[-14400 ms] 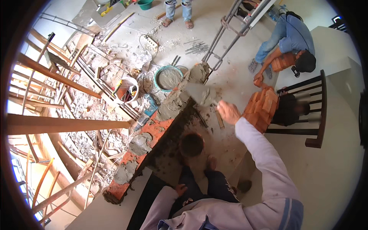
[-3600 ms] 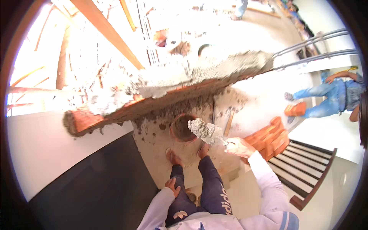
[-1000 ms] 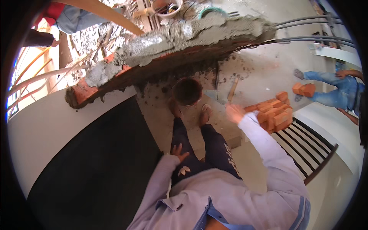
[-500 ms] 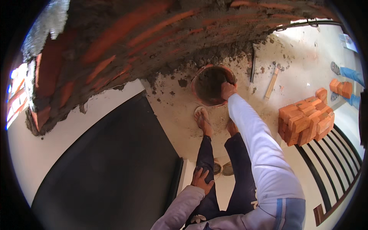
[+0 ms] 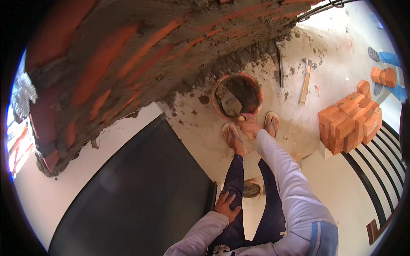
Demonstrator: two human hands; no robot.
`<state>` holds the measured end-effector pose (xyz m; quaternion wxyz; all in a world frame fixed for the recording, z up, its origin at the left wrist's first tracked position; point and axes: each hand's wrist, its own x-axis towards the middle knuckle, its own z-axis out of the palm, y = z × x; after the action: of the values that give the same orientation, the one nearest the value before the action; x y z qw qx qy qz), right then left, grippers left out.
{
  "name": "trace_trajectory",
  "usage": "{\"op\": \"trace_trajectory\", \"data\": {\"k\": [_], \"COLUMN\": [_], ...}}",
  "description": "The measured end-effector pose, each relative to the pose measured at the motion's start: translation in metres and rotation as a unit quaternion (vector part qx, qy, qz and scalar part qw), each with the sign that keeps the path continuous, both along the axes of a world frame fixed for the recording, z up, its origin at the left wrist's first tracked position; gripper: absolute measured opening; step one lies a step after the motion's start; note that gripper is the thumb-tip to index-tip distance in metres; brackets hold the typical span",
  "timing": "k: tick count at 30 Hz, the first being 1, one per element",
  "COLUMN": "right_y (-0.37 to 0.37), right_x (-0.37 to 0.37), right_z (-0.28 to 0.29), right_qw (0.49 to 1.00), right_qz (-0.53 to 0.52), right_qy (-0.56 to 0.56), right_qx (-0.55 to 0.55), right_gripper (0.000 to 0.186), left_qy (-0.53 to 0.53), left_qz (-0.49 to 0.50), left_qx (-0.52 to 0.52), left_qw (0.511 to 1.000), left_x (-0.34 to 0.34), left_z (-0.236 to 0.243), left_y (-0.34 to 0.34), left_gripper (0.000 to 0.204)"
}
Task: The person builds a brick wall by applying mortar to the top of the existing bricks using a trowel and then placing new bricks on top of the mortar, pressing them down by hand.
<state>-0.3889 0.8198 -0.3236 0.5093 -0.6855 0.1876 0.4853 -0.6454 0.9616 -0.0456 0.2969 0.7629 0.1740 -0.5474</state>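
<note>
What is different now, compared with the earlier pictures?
The right hand has lowered the trowel, earlier raised and loaded, down into the bucket. The left hand still rests on the left leg, and the hammer still lies on the floor.

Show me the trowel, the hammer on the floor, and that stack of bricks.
Trowel [image 5: 231,104]: head view, on the flat of its blade.
Hammer [image 5: 305,85]: head view, on its wooden handle.
Stack of bricks [image 5: 347,124]: head view, around the middle of the pile.

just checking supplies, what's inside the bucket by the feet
Inside the bucket: dark mortar, by its look, and the blade of the trowel, which the right hand grips. What lies under the blade is covered.
</note>
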Motion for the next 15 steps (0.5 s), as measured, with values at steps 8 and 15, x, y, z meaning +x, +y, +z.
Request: {"op": "trace_trajectory", "data": {"k": [8,15], "right_y": [-0.084,-0.137], "right_x": [0.016,0.093], "right_z": [0.073,0.429], "right_qw": [0.99,0.989], "right_qz": [-0.024,0.107], "right_qy": [0.051,-0.014], "right_qx": [0.126,0.098], "right_gripper": [0.028,0.029], "left_qy": [-0.027,-0.166], "left_qz": [-0.035,-0.025], "left_qx": [-0.016,-0.015], "left_qw": [0.999,0.986], "left_x": [0.026,0.024], "left_z": [0.001,0.004], "left_y": [0.012,0.043], "left_gripper": [0.068,0.071]}}
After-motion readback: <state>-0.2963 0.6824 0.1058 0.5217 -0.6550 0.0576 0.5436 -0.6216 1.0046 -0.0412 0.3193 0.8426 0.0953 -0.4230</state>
